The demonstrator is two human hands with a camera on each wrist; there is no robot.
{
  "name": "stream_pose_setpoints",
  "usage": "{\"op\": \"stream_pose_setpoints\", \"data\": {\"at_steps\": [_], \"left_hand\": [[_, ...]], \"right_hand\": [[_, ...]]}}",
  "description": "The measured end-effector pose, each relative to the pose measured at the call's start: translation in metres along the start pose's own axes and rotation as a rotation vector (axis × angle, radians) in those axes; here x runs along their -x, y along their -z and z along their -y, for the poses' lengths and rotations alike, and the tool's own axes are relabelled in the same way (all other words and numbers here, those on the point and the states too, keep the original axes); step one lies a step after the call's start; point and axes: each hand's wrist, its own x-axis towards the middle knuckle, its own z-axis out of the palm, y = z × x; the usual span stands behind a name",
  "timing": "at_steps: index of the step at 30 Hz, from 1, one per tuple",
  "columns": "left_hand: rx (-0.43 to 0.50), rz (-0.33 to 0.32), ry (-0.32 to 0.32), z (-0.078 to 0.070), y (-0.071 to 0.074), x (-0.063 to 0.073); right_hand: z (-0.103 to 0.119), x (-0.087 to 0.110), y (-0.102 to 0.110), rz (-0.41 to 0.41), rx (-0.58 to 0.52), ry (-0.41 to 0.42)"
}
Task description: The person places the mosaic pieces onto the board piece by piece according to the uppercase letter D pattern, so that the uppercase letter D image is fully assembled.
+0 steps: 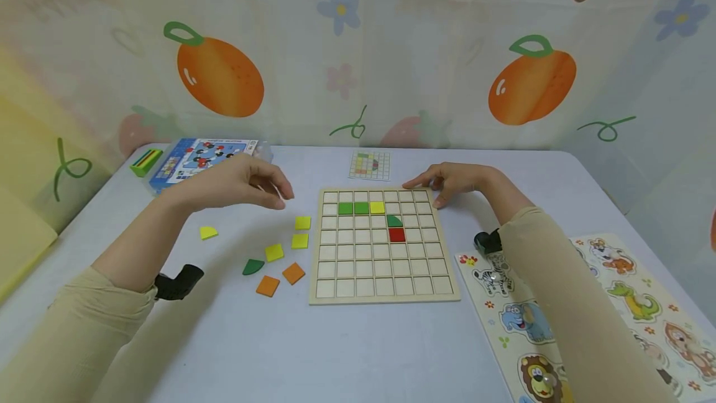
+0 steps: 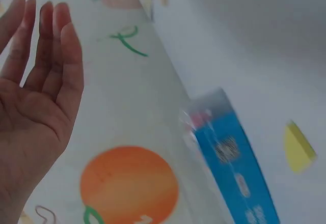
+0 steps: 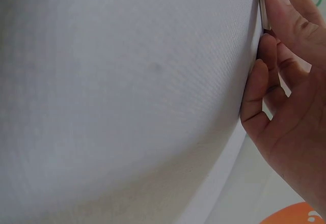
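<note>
A wooden grid board (image 1: pixel 386 299) lies on the table with two green squares (image 1: pixel 353 208), a yellow square (image 1: pixel 377 208), a green quarter-round (image 1: pixel 394 221) and a red square (image 1: pixel 397 235) in its cells. My right hand (image 1: pixel 457 178) grips the board's far right corner, thumb at the side edge and index finger along the back. In the right wrist view the thumb rests against the board's edge (image 3: pixel 263 5). Left of the board my left hand (image 1: pixel 246 180) hovers with relaxed fingers and an empty palm. Below it lie yellow squares (image 1: pixel 299 241), orange squares (image 1: pixel 293 273) and a green quarter-round (image 1: pixel 253 267).
Behind the board lies a small pattern card (image 1: pixel 370 165). A blue box (image 1: pixel 196 159) and a small green box (image 1: pixel 146 163) stand at the back left. A yellow quarter-round (image 1: pixel 208 232) sits apart at left. An animal puzzle board (image 1: pixel 610 247) lies at right, partly under my right forearm.
</note>
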Motion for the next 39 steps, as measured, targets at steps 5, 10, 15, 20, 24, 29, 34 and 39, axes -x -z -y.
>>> {"op": "stream_pose_setpoints", "data": {"at_steps": [5,10,15,20,24,29,34,39], "left_hand": [[-0.01,0.136,0.064,0.031,-0.001,0.014],[-0.003,0.234,0.111,0.055,-0.007,0.022],[0.029,0.274,0.126,0.064,-0.018,0.024],[0.029,0.281,0.13,0.068,-0.027,0.023],[0.012,0.259,0.115,0.07,-0.032,0.023],[-0.013,0.229,0.085,0.071,-0.036,0.024],[-0.016,0.212,0.067,0.072,-0.037,0.025],[-0.019,0.204,0.063,0.072,-0.038,0.026]], "right_hand": [[0.0,0.001,-0.001,-0.005,0.003,-0.01],[0.0,0.001,0.0,-0.006,0.008,0.01],[0.0,0.002,0.0,-0.009,0.016,0.005],[0.0,0.001,0.0,-0.013,0.019,-0.006],[0.0,0.001,-0.001,-0.015,0.027,-0.002],[-0.001,0.001,-0.001,-0.011,0.023,0.02],[-0.002,0.0,0.0,-0.007,0.02,0.029],[-0.003,0.0,0.0,-0.005,0.016,0.026]]}}
